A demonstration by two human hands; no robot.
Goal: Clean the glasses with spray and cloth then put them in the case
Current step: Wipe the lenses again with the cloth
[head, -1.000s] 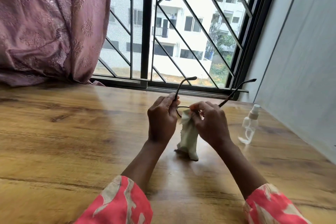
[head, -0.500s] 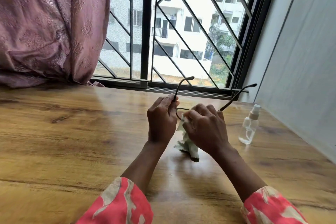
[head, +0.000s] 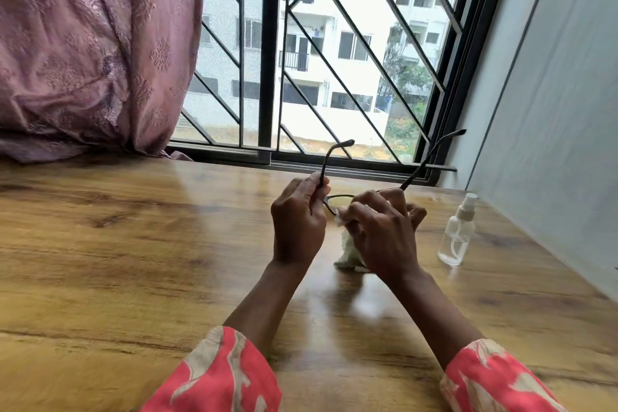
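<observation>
Above the wooden surface [head: 133,278], the left hand [head: 297,227] pinches the glasses [head: 337,199] at the hinge to steady them, temples pointing away. The right hand's [head: 384,237] grip closes on the cloth [head: 347,252], rubbing a lens. The spray bottle [head: 456,234] stands upright just beyond, within reach. No case shows.

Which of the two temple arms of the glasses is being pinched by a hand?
The temple arm on the left: the left hand pinches its base. The other temple arm sticks up free, beyond the right hand with the cloth.
</observation>
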